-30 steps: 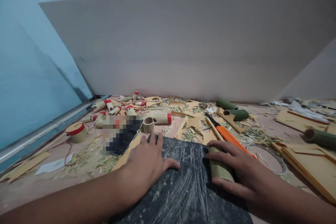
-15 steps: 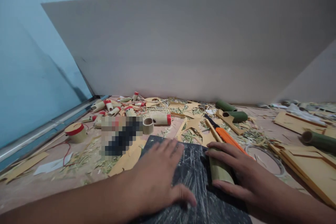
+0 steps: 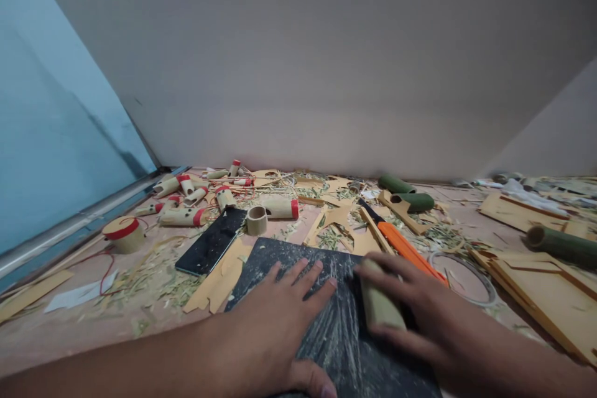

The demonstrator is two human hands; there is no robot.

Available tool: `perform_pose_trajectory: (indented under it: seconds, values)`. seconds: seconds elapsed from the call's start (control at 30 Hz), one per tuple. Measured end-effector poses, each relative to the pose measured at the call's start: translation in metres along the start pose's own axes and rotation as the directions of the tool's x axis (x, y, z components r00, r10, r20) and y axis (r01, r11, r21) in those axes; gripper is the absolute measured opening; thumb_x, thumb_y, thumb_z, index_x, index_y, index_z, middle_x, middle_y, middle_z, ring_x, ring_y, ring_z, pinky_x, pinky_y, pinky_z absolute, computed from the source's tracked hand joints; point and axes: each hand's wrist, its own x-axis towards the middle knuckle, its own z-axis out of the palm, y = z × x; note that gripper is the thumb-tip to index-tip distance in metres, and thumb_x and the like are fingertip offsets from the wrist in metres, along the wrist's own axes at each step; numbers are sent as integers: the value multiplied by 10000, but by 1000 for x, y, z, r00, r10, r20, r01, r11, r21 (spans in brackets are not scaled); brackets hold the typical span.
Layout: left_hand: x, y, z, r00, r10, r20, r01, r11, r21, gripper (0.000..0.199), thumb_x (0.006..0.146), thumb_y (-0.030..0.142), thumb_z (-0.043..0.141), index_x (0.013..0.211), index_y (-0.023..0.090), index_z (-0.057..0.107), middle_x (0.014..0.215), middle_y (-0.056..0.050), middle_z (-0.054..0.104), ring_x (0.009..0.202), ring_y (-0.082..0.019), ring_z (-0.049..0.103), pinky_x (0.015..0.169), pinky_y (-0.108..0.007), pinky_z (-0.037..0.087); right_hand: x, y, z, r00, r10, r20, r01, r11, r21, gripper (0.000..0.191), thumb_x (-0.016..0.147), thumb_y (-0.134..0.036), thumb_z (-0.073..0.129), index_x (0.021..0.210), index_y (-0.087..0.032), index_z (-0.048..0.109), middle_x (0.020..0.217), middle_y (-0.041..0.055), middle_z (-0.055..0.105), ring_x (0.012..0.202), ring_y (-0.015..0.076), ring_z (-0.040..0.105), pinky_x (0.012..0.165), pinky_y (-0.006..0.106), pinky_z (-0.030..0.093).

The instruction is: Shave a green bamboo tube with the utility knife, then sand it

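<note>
Right hand (image 3: 420, 317) cupped over light, stiff, roll-prone bamboo tube (image 3: 379, 305), best pinched mid-length; left hand (image 3: 275, 323) flat, open on black mat (image 3: 289, 261), lower centre.

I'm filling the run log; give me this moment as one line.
left hand: flat on black mat | right hand: on bamboo piece, atop mat | orange knife: beside right hand

bamboo tube (image 3: 379, 305): smooth, matt | cutting mat (image 3: 326, 329): scratched, dusty black
</note>
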Motion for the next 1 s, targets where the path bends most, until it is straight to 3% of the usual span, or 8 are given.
perform_pose_trajectory:
  seconds: [0.07,0.2,0.33,0.43,0.6,0.7,0.83,1.0]
  values:
    - [0,-1,0,1000,-3,14,3,1000,-5,1164,821,871,610,1690,194,237,1732,-190,125,1610,-463,132,1239,-760,201,2,5,3,998,18,-53,-18,1000,1,684,986,-593,654,1595,-304,535,1645,191,479,1426,435,549,1126,605,504]
    - [0,0,-1,999,-30,44,30,999,20,1155,823,889,581,1691,211,232,1737,-167,115,1615,-445,118,1249,-743,199,4,4,7,968,-243,57,237,966,105,727,911,-604,749,1556,-316,576,1616,165,521,1408,390,577,1108,485,542]
    - [0,1,-2,999,-32,39,30,999,36,1176,812,898,583,1696,214,217,1738,-174,102,1612,-452,119,1242,-747,217,5,-1,6,999,-46,-28,47,998,47,647,968,-536,701,1553,-292,572,1616,189,507,1416,405,562,1123,553,515]
    - [1,1,-3,999,-30,43,29,999,33,1163,820,887,591,1693,211,228,1737,-177,119,1614,-444,117,1244,-740,222,6,-1,6,949,-312,48,305,945,120,543,987,-440,704,1515,-362,610,1596,128,550,1392,339,599,1101,429,541]
    - [1,3,-5,996,-52,77,47,997,66,1189,815,878,611,1698,195,202,1733,-193,71,1608,-461,95,1246,-736,220,5,-4,-4,1000,-10,-27,11,1000,22,581,994,-545,664,1505,-276,604,1639,199,473,1412,410,566,1126,586,506]
    - [2,5,-7,996,-52,72,47,997,65,1170,824,863,621,1698,207,203,1733,-186,87,1609,-452,95,1255,-722,215,5,-8,-8,982,-154,113,148,988,53,603,961,-551,715,1499,-301,609,1709,144,397,1486,388,498,1154,514,505]
    - [3,9,-12,989,-89,118,77,992,103,1160,839,859,604,1700,205,184,1730,-182,57,1609,-454,88,1248,-724,227,6,-11,-2,999,-46,-21,47,999,8,541,1002,-485,671,1493,-270,601,1706,176,385,1473,390,513,1170,575,473]
    - [4,10,-16,984,-93,154,80,993,90,1161,835,835,639,1695,195,194,1720,-191,57,1603,-464,94,1239,-736,234,8,-13,-1,952,-269,149,254,961,112,487,978,-451,721,1440,-310,662,1691,125,430,1495,355,492,1177,474,484]
